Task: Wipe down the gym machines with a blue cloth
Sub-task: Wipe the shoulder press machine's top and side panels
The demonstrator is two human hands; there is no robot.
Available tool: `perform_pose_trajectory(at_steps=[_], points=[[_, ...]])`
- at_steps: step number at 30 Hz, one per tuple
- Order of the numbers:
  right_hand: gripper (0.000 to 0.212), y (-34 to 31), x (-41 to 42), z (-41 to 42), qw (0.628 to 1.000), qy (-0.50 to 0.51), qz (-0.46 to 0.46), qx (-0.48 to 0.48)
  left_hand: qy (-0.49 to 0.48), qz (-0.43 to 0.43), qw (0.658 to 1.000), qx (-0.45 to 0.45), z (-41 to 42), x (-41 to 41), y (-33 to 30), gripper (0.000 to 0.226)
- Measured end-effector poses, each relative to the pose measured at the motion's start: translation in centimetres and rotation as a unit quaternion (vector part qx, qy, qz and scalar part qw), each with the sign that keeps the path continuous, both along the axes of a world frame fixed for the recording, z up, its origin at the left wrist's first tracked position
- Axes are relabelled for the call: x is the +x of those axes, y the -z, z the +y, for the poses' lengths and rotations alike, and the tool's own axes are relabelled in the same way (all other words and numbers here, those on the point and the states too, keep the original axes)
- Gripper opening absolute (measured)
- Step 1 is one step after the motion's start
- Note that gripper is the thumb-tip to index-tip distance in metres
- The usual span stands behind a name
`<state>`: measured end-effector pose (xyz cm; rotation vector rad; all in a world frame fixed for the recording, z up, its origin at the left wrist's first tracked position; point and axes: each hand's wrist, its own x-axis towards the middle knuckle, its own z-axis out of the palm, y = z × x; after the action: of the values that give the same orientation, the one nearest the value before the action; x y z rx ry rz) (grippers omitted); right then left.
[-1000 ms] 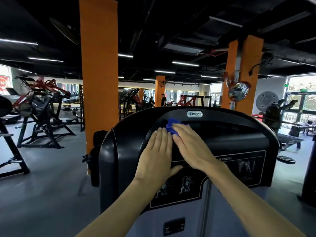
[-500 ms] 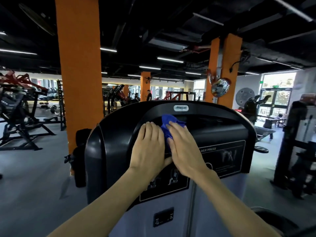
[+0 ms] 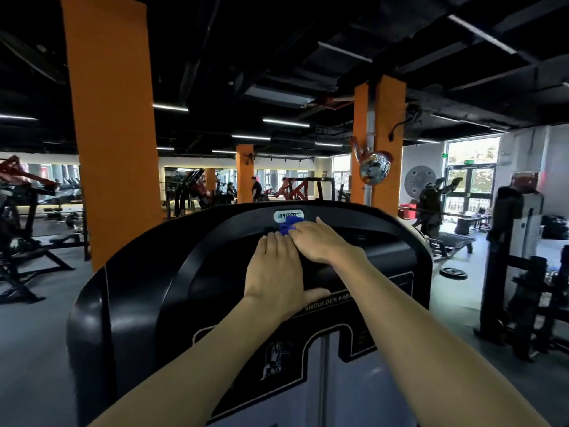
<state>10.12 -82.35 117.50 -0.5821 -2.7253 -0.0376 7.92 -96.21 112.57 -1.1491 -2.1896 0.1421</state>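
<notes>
2 hands work the curved, glossy black plastic shroud [image 3: 147, 291] of a shoulder press machine, its top rounded, a silver oval logo badge [image 3: 288, 216] at the crest. Around it: grey gym floor [image 3: 34, 334], orange pillar [image 3: 114, 134], dark ceiling with strip lights. Left hand [image 3: 274, 272] lies flat, fingers straight, on the shroud; right hand [image 3: 320, 241] presses a crumpled blue cloth [image 3: 288, 228] just below the badge, fingers lightly bent over it.
</notes>
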Motion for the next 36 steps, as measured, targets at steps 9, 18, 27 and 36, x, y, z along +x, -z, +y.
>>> perform_pose_trajectory(at_steps=[9,18,27,36], points=[[0.044,5.7,6.0,4.5,0.957,0.094,0.273,-0.034,0.032,0.016,0.999,0.005,0.3,-0.3,0.4,0.137],[0.053,8.7,6.6,1.3,0.957,-0.063,0.28,0.044,0.038,0.054,0.997,0.041,0.7,-0.7,1.0,0.139],[0.045,8.1,6.1,2.3,0.934,0.072,0.349,-0.03,0.024,0.042,0.998,0.026,0.5,-0.4,0.7,0.141],[0.05,8.7,10.5,7.5,0.934,0.106,0.339,-0.032,0.026,0.042,0.999,0.015,0.6,-0.2,0.6,0.145]])
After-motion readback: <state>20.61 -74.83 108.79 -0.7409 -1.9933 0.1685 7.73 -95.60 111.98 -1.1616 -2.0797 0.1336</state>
